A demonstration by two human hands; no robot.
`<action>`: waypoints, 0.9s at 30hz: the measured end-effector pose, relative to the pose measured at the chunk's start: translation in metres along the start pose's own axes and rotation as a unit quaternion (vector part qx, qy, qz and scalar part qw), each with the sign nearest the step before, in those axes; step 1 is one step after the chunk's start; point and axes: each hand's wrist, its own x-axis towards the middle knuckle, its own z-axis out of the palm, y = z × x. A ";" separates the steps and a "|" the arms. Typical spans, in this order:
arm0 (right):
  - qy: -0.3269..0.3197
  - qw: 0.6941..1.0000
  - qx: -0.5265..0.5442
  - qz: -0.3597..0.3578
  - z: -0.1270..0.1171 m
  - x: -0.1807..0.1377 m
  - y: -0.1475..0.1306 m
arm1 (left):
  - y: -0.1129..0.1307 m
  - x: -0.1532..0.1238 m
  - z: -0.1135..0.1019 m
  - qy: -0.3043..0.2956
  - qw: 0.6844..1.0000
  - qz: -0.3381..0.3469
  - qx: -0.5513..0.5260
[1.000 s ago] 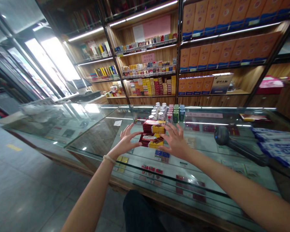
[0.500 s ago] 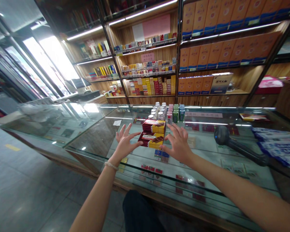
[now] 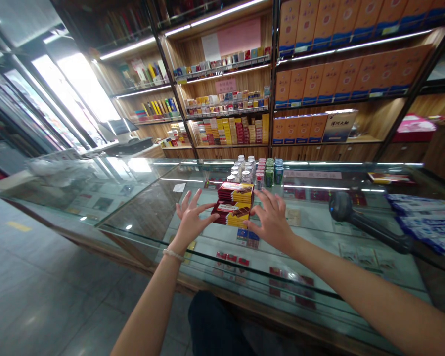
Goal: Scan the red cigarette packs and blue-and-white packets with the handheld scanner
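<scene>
A stack of red and yellow chocolate-bar packs (image 3: 234, 203) stands on the glass counter (image 3: 319, 232). My left hand (image 3: 191, 219) is at the stack's left side, fingers spread, thumb tip touching the lower packs. At the right side, my right hand (image 3: 270, 220) also has its fingers spread, with the fingertips against the lower packs. Neither hand has lifted anything. A bead bracelet sits on my left wrist.
Small bottles and cans (image 3: 257, 171) stand in rows just behind the stack. A black handheld scanner (image 3: 359, 221) lies to the right, with blue-and-white cartons (image 3: 426, 222) beyond it. Shelves of boxed goods (image 3: 337, 79) fill the back wall. More packs lie inside the counter.
Both hands have drawn slightly closer to the sides of the stack; the stack itself has barely shifted.
</scene>
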 end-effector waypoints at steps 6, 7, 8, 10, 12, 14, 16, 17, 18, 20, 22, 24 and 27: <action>-0.005 1.000 -0.003 -0.003 0.001 0.000 0.001 | -0.004 0.001 0.003 -0.004 1.000 0.006 -0.007; -0.002 1.000 -0.003 -0.004 0.001 0.000 0.001 | -0.004 0.001 0.004 -0.005 1.000 0.005 -0.007; 0.001 1.000 -0.003 -0.004 0.002 0.000 0.001 | -0.004 0.001 0.004 -0.006 1.000 0.003 -0.006; 0.003 1.000 -0.005 -0.004 0.002 0.001 0.001 | -0.003 0.002 0.004 -0.012 1.000 0.000 -0.001; 0.002 1.000 -0.010 -0.003 0.002 0.001 0.000 | -0.002 0.002 0.003 -0.018 1.000 -0.001 0.003; 0.001 1.000 -0.015 -0.003 0.002 0.001 0.000 | -0.001 0.001 0.002 -0.022 1.000 -0.004 0.006; 0.001 1.000 -0.016 -0.003 0.001 0.000 0.001 | 0.000 0.001 0.002 -0.027 1.000 -0.009 0.009; 0.002 1.000 -0.017 -0.003 0.001 0.000 0.002 | 0.000 0.001 0.002 -0.029 0.999 -0.013 0.011; 0.004 1.000 -0.019 -0.003 0.000 0.000 0.004 | 0.000 0.000 0.002 -0.031 0.999 -0.016 0.013; 0.008 1.000 -0.027 -0.004 -0.001 0.000 0.007 | 0.001 0.000 0.002 -0.029 0.999 -0.022 0.019; 0.011 0.999 -0.039 -0.010 -0.002 0.000 0.011 | 0.001 -0.001 0.002 -0.016 0.999 -0.021 0.032; 0.010 0.998 -0.052 -0.018 -0.002 0.000 0.013 | 0.002 -0.002 0.000 0.001 0.998 -0.011 0.055; -0.008 0.997 -0.067 -0.025 -0.001 -0.002 0.015 | 0.005 -0.003 -0.002 0.023 0.994 0.015 0.104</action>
